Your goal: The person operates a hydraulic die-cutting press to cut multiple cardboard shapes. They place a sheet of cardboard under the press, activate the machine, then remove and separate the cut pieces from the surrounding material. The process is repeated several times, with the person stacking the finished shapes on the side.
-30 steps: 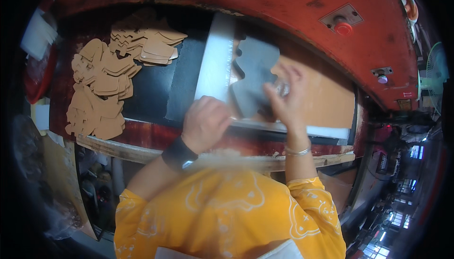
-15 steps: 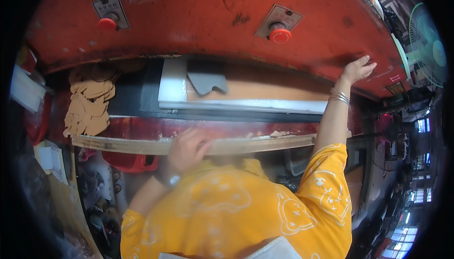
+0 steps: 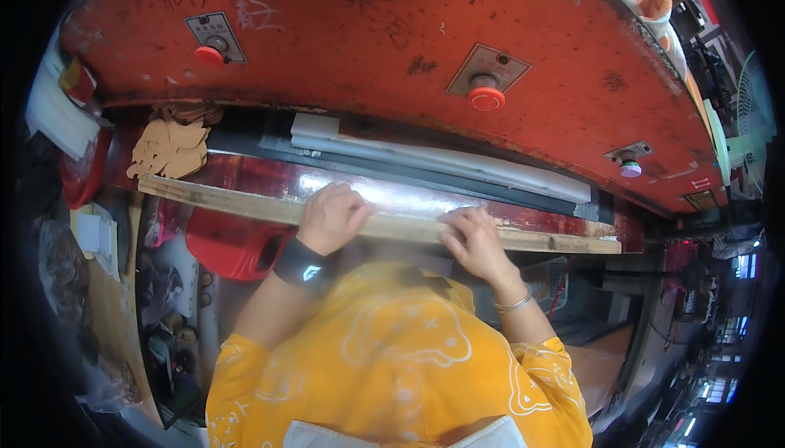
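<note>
Both my hands rest at the worn wooden edge strip (image 3: 401, 228) along the front of a dark red, shiny bed (image 3: 262, 176). My left hand (image 3: 331, 217), with a black band at the wrist, has its fingers bent over the strip and the thumb held apart. To its right, my right hand (image 3: 478, 244) touches the same strip with loosely bent fingers, thumb apart. Neither holds a loose thing. Behind them a white slab (image 3: 458, 162) lies on a black board (image 3: 523, 198), partly hidden below a large red machine beam (image 3: 343, 47).
Tan cut pieces (image 3: 170, 147) lie piled at the bed's left end. The beam carries a left red button (image 3: 209, 56), a middle red button (image 3: 486, 98) and a pale button (image 3: 630, 168). A red plastic chair (image 3: 233, 244) stands below left; a green fan (image 3: 754, 105) at far right.
My right hand has come from the beam's right side down to the wooden strip. My left hand has shifted slightly up and right. Less slab shows under the beam; the grey piece is out of sight.
</note>
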The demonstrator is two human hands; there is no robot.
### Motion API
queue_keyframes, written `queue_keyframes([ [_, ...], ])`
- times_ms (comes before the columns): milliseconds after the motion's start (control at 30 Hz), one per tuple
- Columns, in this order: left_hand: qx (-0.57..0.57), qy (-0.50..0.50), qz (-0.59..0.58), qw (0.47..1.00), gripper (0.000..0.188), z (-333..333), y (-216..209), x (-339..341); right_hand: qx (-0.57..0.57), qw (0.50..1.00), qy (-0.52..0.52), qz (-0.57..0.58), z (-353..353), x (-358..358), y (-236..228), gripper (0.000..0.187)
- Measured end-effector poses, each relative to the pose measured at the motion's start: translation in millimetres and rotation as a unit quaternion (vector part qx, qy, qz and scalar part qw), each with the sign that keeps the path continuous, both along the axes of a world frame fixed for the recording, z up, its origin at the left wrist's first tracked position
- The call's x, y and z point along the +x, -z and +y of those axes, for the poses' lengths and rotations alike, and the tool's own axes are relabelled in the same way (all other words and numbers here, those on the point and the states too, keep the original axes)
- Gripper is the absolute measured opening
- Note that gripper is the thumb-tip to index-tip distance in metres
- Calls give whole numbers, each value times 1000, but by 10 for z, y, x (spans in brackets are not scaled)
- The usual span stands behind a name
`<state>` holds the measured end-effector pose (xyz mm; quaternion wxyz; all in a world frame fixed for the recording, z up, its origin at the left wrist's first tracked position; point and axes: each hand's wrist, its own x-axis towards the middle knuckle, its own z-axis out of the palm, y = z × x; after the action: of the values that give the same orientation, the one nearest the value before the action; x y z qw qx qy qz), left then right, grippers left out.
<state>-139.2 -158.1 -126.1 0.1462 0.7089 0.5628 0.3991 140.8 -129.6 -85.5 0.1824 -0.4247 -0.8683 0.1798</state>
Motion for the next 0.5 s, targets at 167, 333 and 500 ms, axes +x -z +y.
queue_keyframes([
  [167, 1, -18, -3, 1000, 20, -22, 0, 21, 19, 999, 13, -41, -173, -165, -192, 31],
  [333, -12, -25, -7, 1000, 23, -63, 29, 31, 24, 997, 37, -70, -298, -247, -213, 33],
  [500, -18, -23, 2, 1000, 22, -46, -1, 47, -87, 982, 35, -166, -98, -223, -338, 36],
])
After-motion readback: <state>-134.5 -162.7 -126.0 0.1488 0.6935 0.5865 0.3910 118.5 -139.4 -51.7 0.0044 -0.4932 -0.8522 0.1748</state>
